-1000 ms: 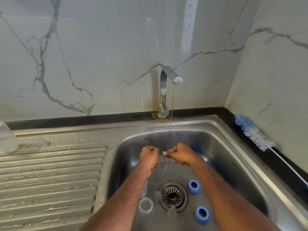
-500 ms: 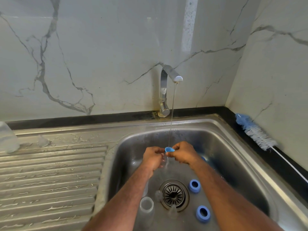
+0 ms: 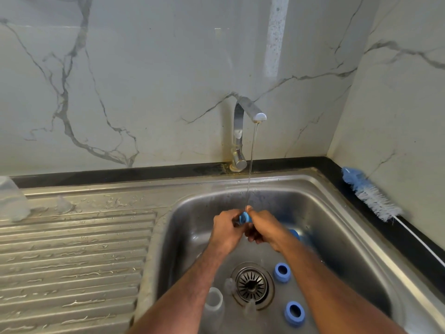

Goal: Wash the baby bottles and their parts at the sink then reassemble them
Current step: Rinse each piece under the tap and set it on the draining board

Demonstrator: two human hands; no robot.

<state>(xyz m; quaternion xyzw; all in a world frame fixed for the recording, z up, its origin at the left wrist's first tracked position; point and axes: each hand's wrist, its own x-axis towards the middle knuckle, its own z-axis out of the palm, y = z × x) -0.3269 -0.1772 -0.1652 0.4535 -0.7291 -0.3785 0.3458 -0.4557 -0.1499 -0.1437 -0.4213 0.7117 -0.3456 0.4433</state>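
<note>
Steel sink point(image 3: 337, 213), centre frame: left hand point(image 3: 225, 231) and right hand point(image 3: 263, 229) pinch a blue part point(image 3: 245, 217) under the stream; rings point(image 3: 282, 272), bottle point(image 3: 214, 307) in the basin apparently unwashed, reassembly not begun.

Soft, even daylight fills the corner, fairly dim. A pale vertical glare streak point(image 3: 272, 44) runs down the glossy grey marble wall point(image 3: 144, 80). The stainless steel sink basin point(image 3: 337, 213) shows dull reflections. Wide-angle bending curves the edges; the forearms blur slightly.
</note>
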